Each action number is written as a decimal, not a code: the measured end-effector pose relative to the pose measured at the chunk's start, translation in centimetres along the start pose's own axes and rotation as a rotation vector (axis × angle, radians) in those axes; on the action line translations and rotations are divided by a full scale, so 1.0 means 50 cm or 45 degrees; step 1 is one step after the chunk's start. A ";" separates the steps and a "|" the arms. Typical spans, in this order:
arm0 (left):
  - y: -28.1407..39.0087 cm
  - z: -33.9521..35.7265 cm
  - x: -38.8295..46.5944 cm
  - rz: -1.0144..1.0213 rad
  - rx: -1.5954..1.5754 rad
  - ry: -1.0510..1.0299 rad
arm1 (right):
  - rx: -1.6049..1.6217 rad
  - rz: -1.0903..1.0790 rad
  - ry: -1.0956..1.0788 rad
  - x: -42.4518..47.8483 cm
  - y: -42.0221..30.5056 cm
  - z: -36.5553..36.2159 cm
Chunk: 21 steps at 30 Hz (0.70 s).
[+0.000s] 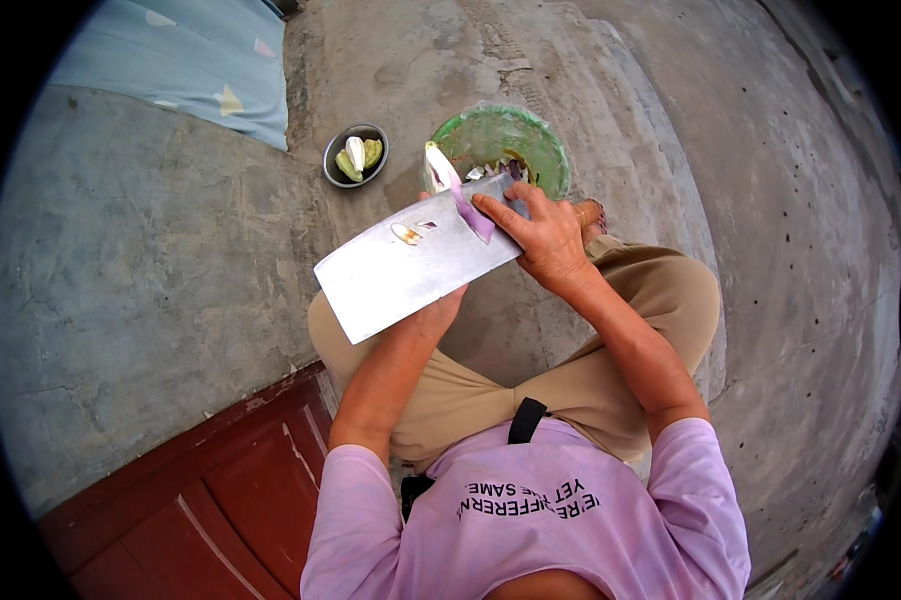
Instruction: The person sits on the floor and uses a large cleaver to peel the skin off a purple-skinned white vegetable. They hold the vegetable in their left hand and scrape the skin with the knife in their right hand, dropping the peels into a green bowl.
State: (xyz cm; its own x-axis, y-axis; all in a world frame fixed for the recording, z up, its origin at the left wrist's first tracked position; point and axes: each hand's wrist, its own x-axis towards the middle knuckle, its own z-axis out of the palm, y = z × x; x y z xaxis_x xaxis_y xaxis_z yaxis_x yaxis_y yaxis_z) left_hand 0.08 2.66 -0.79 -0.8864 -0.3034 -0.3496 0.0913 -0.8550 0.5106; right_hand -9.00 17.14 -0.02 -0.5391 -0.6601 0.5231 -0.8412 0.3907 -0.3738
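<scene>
A broad metal cleaver (398, 274) spans the space in front of me, its wide blade hiding much of what lies beneath. My right hand (551, 236) grips its right end, with fingers laid over the blade. A strip of purple eggplant peel (474, 216) lies across the blade, beside a small peeled scrap (405, 234). Past the far edge sticks out a pale, peeled eggplant (439, 166). My left hand (444, 306) is under the blade, mostly hidden; a fingertip shows next to the eggplant, which it appears to hold.
Beyond the cleaver stands a green bucket (521, 131) with a plastic liner and peelings inside. Left of it, a small metal bowl (330, 171) holds several pale vegetable pieces (355, 154). A blue patterned cloth (187, 60) hangs at upper left. A red door panel (255, 480) is at lower left.
</scene>
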 end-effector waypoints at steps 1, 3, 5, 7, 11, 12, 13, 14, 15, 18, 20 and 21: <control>0.002 0.003 0.000 -0.022 -0.065 0.010 | 0.002 0.002 0.002 -0.001 0.001 0.001; 0.002 0.007 0.002 -0.055 -0.169 0.038 | 0.012 0.015 0.003 -0.002 0.004 0.001; 0.001 0.010 0.001 -0.078 -0.252 0.069 | 0.029 0.039 0.002 -0.002 0.007 0.000; -0.002 0.014 0.003 -0.092 -0.330 0.101 | 0.011 0.074 -0.036 -0.006 0.019 0.002; -0.003 0.019 0.005 -0.107 -0.425 0.134 | 0.001 0.091 -0.057 -0.009 0.025 0.000; -0.003 0.019 0.005 -0.107 -0.424 0.130 | 0.001 0.092 -0.052 -0.010 0.026 0.000; -0.001 0.019 0.004 -0.104 -0.424 0.125 | 0.000 0.094 -0.048 -0.010 0.028 0.001; 0.000 0.017 0.003 -0.114 -0.380 0.098 | 0.000 0.095 -0.043 -0.010 0.029 0.001; 0.001 0.016 0.001 -0.122 -0.336 0.072 | 0.006 0.101 -0.050 -0.009 0.030 0.000; 0.000 0.029 0.002 -0.119 -0.197 0.144 | 0.013 0.114 -0.066 -0.008 0.035 -0.003; 0.001 0.032 0.000 -0.123 -0.155 0.115 | 0.007 0.119 -0.072 -0.010 0.038 -0.001; 0.005 0.027 -0.005 -0.132 -0.159 0.038 | 0.010 0.138 -0.089 -0.010 0.040 -0.002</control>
State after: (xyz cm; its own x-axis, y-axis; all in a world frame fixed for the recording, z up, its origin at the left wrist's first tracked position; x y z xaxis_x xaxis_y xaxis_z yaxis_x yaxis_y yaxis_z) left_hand -0.29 3.08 0.51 -0.8805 -0.2218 -0.4190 0.0576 -0.9274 0.3697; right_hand -10.40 18.31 -0.96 -0.6225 -0.6574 0.4247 -0.7775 0.4577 -0.4312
